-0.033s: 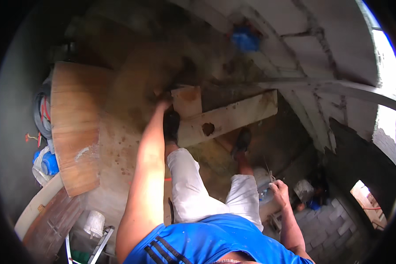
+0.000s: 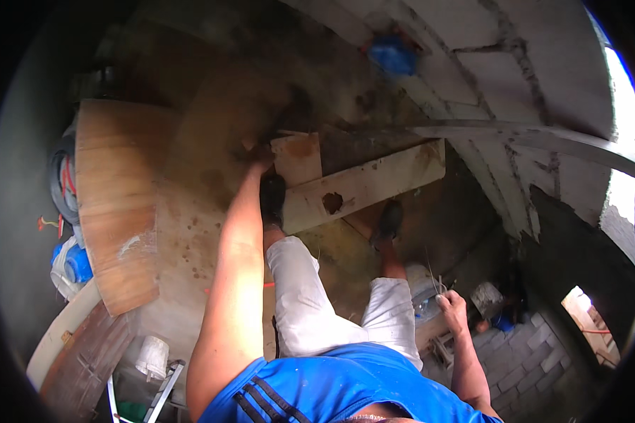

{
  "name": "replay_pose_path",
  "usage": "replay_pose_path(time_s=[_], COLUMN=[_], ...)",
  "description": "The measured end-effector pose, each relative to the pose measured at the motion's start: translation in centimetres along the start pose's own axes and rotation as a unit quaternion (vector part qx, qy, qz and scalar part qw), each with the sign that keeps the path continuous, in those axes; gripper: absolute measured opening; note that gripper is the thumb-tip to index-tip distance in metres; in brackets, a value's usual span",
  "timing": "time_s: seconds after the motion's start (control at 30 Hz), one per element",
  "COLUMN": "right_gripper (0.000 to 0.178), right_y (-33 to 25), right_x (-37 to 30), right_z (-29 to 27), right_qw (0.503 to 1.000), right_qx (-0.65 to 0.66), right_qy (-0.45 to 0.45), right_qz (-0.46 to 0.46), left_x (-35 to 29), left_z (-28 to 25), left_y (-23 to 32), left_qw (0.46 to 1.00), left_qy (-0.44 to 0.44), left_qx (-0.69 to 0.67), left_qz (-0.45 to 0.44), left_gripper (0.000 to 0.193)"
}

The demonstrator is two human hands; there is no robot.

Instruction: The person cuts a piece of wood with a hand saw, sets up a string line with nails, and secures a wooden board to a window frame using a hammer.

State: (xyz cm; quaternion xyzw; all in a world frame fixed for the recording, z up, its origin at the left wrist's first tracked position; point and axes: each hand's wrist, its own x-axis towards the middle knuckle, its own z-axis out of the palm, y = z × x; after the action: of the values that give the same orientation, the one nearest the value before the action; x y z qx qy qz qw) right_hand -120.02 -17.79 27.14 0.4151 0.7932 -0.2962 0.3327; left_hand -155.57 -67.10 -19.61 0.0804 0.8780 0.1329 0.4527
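My left arm reaches forward, and my left hand is low beside a small square board and my left shoe. Shadow blurs its fingers, so whether it grips anything is unclear. My right hand is raised on the right with its fingers closed around thin wire-like pieces that stick up from the grip. A long pale plank with a dark hole lies slantwise in front of my feet, touching the small board.
A large curved wooden sheet stands at the left, with a coiled hose behind it. Lower left are a white bucket and a metal ladder. Block walls rise at right; a blue bundle lies far ahead.
My right hand has shifted slightly to the right with the wire-like pieces. My left hand stays by the small board, and the surroundings have shifted slightly in view.
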Motion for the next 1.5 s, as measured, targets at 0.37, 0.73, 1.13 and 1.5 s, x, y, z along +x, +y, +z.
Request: replay_pose_path(time_s=[0.37,0.73,1.13,1.5], right_gripper=[0.025,0.03,0.034,0.022], right_y=[5.3,0.0,-10.7,2.0], right_x=[-3.7,0.8,-2.2,-9.5], right_z=[-0.5,-0.8,-4.5,-18.3], right_qw=[0.973,0.983,0.861,0.879], right_qx=[-0.037,-0.034,0.467,0.266], right_qy=[-0.052,-0.048,-0.191,0.059], right_qz=[0.221,0.172,-0.07,-0.391], left_x=[11.3,5.7,-33.8,-47.3], left_z=[16.9,6.2,-13.2,-10.3], left_y=[-2.7,2.2,27.8,58.8], left_qw=[0.986,0.94,0.924,0.811], left_qy=[0.15,0.135,-0.137,-0.181], left_qx=[-0.079,-0.276,-0.187,-0.237], left_qz=[0.006,0.149,0.304,0.503], left_gripper=[0.03,0.026,0.043,0.044])
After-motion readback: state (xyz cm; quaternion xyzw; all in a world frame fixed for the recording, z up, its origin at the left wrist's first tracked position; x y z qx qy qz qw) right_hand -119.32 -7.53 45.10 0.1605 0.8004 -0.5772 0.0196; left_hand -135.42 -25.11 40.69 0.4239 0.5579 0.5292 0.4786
